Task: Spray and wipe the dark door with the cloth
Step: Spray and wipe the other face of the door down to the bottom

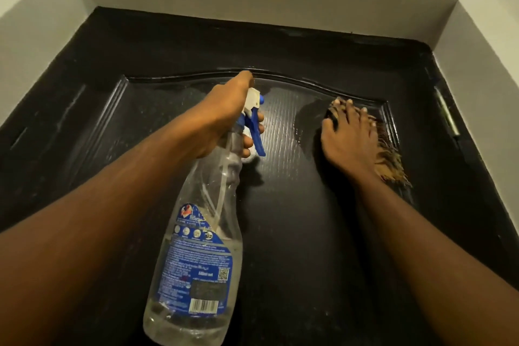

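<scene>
On glossy door (295, 219): right hand (346, 143) presses cloth (391, 160) (striped, fringed).

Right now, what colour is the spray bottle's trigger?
Blue trigger, clearest in the head view.

Both arms outstretched — left hand (224, 118) grips the spray bottle (196, 247), right hand (348, 137) flat, fingers (349, 109) spread.

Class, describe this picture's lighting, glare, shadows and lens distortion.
Head view: dim warm light; glare streaks the wet door beside the spray bottle; the bottle's shadow falls just right of its neck; the wide lens splays the door's edges outward.
</scene>
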